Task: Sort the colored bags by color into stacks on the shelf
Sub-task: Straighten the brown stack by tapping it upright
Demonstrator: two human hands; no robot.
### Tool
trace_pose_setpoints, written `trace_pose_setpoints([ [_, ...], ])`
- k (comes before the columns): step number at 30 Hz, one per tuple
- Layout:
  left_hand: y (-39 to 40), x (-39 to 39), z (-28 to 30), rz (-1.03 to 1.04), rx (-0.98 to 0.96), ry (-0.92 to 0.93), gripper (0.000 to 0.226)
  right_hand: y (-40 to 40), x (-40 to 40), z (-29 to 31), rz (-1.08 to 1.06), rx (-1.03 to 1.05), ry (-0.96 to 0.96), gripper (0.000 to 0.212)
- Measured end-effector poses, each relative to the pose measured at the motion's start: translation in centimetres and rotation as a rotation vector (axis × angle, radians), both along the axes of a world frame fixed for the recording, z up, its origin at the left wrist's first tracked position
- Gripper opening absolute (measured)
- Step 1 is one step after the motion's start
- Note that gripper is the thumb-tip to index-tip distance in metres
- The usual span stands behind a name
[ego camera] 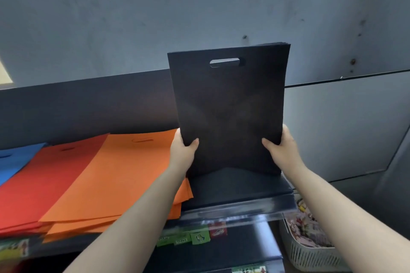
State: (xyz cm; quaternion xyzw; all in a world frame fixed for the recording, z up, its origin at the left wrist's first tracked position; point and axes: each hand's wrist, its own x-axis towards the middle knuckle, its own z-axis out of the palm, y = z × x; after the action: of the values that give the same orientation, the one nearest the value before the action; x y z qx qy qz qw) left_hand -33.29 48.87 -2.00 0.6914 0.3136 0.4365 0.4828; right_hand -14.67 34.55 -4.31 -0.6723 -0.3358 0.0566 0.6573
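A stack of black bags (228, 104) with a cut-out handle stands upright on its bottom edge at the right end of the shelf (239, 205). My left hand (183, 150) grips its lower left edge and my right hand (281, 148) grips its lower right edge, thumbs on the front face. To the left lie flat stacks: orange bags (124, 175), then red bags (44, 182), then blue bags (15, 159) at the far left.
A grey wall rises behind the shelf. Below the shelf hang small green and red packets (199, 236). A white slatted basket (310, 252) with printed items sits at the lower right.
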Motion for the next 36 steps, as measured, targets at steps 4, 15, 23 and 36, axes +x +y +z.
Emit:
trace_pose_setpoints([
  [4,-0.3,-0.6,-0.9,-0.004,0.033,0.102,0.028,-0.7,-0.5,-0.8,-0.013,-0.041,-0.045,0.033],
  [15,-0.1,-1.5,2.3,-0.095,-0.089,0.374,0.021,-2.4,2.3,4.2,0.036,-0.372,-0.118,0.037],
  [23,-0.7,-1.8,0.6,-0.126,-0.293,0.638,0.019,-2.2,2.8,1.8,0.146,-0.674,0.116,0.025],
  [36,-1.3,-0.8,2.1,0.048,0.402,0.933,0.033,-1.7,3.7,1.6,0.09,-0.878,0.087,0.028],
])
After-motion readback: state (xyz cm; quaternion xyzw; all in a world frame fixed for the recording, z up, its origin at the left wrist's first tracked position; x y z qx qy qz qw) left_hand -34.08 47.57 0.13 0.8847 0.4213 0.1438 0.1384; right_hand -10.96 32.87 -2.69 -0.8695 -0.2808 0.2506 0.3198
